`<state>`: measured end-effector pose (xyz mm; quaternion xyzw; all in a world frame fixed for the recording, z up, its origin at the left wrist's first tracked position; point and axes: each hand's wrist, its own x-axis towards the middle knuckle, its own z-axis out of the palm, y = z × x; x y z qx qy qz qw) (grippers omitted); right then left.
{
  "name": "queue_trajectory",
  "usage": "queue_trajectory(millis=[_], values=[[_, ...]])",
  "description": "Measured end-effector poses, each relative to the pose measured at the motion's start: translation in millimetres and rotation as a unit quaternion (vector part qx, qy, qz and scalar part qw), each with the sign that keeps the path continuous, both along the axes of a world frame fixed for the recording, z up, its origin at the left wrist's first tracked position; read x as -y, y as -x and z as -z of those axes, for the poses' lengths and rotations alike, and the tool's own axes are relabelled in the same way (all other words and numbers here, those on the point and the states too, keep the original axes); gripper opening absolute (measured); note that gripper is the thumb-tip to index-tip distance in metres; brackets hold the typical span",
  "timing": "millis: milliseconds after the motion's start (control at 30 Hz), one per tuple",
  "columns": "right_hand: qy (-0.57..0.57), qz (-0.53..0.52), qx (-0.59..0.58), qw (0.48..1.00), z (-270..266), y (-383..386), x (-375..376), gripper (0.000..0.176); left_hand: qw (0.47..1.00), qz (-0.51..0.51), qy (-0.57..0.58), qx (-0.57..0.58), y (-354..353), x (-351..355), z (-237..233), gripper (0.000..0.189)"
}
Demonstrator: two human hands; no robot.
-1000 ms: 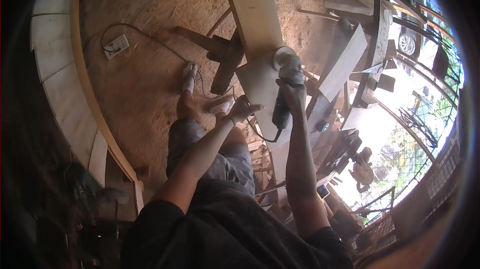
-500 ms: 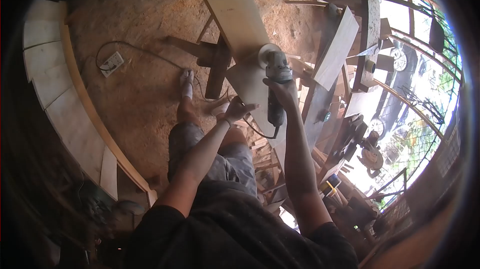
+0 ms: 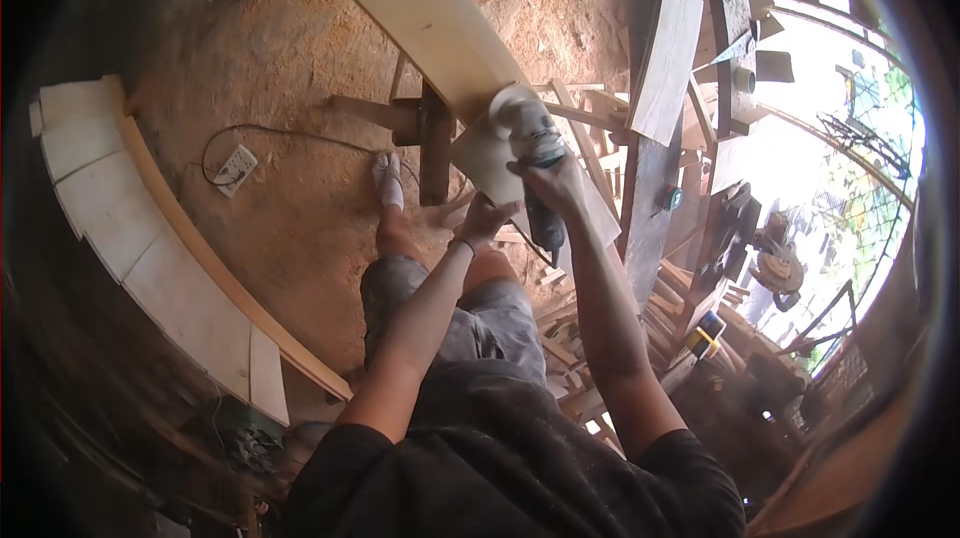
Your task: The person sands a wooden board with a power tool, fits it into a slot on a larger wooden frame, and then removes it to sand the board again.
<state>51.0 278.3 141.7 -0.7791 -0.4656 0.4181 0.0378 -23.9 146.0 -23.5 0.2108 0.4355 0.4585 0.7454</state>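
Note:
My right hand (image 3: 552,186) is wrapped around the body of an angle grinder (image 3: 540,153), whose round pale disc (image 3: 515,110) is blurred. Under the disc lies a pale wooden board (image 3: 482,160), its upper end at a long, wide plank (image 3: 420,18). My left hand (image 3: 486,218) grips the board's near left edge, thumb on top; its other fingers are mostly hidden. The grinder's body points back towards me, and its disc covers the spot where it meets the wood.
A dark wooden support (image 3: 435,143) stands under the plank. A white power strip (image 3: 237,170) with a cable lies on the sawdust-covered floor. Joined pale panels (image 3: 120,198) curve along the left. Boards (image 3: 668,53) and offcuts crowd the right, near wire mesh (image 3: 870,218).
The grinder's disc has shifted slightly left over the board. My left hand has closed in on the board's edge. The whole view has turned a little.

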Motion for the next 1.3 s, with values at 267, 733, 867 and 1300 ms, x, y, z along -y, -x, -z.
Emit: queue_trajectory(millis=[267,733,867,1300], values=[[0.031,0.014,0.031,0.999,7.0,-24.9,-16.3,0.055,0.997,0.052,0.061,0.013,4.7,-4.1,-8.1,0.036],[-0.075,0.030,-0.047,0.996,5.2,-14.6,2.5,0.059,0.998,0.018,0.054,0.040,-2.9,6.4,11.2,0.030],[0.005,-0.033,0.030,0.999,10.8,9.2,22.2,0.070,1.000,0.020,-0.007,-0.020,5.1,3.4,11.5,0.034],[0.051,0.327,0.068,0.941,21.1,-152.2,152.2,0.046,0.962,0.235,0.136,-0.034,112.5,-2.2,-29.7,0.050]])
